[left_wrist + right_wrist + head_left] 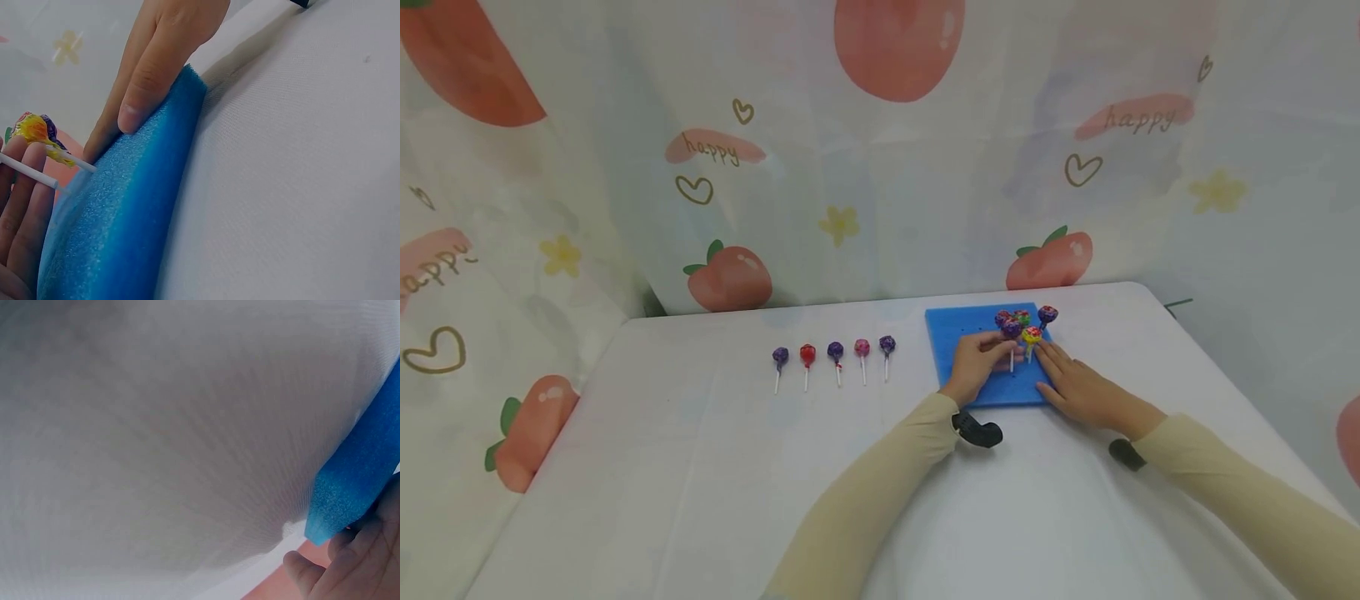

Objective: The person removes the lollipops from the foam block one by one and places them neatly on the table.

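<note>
My left hand [979,362] pinches a purple-wrapped lollipop [1012,328] over the blue foam block [943,342]. Its white stick [28,170] points at the foam in the left wrist view, the tip close to the surface. Next to it, a yellow-and-red lollipop [1032,335] stands with its stick in the foam. Behind are a purple lollipop [1047,314] and a green-and-red one [1022,316], their sticks mostly hidden. With fingers extended, my right hand [1086,393] rests on the block's right edge; the right wrist view shows that hand [365,559] beside the block's corner.
Left of the block, several lollipops lie in a row on the white table [700,467], from a purple one [780,357] and a red one [807,356] to a pink one [862,347] and a dark purple one [887,343]. A patterned curtain [910,183] hangs behind.
</note>
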{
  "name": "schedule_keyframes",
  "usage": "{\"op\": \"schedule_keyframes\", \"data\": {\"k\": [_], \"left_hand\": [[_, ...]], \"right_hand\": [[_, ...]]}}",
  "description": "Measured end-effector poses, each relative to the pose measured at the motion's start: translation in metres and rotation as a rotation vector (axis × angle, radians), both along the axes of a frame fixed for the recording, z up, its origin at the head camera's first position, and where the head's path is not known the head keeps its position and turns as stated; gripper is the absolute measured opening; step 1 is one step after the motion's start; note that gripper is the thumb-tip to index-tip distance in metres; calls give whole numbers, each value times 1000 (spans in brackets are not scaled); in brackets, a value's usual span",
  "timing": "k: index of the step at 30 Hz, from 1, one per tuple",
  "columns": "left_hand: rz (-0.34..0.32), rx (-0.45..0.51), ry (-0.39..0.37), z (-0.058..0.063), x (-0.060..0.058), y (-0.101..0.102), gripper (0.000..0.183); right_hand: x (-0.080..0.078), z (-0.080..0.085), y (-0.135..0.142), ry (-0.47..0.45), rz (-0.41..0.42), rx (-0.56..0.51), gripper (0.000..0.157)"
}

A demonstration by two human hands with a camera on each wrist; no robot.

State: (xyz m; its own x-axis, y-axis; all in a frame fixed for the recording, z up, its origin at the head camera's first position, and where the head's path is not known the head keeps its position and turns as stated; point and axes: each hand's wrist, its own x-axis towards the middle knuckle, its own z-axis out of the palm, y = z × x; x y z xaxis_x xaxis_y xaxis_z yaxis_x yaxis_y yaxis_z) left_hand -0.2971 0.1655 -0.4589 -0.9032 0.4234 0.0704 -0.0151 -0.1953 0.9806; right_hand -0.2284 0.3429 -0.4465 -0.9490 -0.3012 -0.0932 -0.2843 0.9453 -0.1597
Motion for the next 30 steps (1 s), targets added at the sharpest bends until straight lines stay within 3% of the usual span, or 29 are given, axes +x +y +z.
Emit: {"op": "schedule_keyframes", "data": {"k": [7,18,30], "left_hand": [[19,-25,-51,5,3,-21,23],[-3,-126,-70,20,11,-82,28],[18,-224,-158,17,27,-143,33]], "right_hand": [[0,0,-1,-15,-5,1,71],[-1,1,0,-20,-5,-2,72],[1,5,-3,-14,3,-9,71]]}}
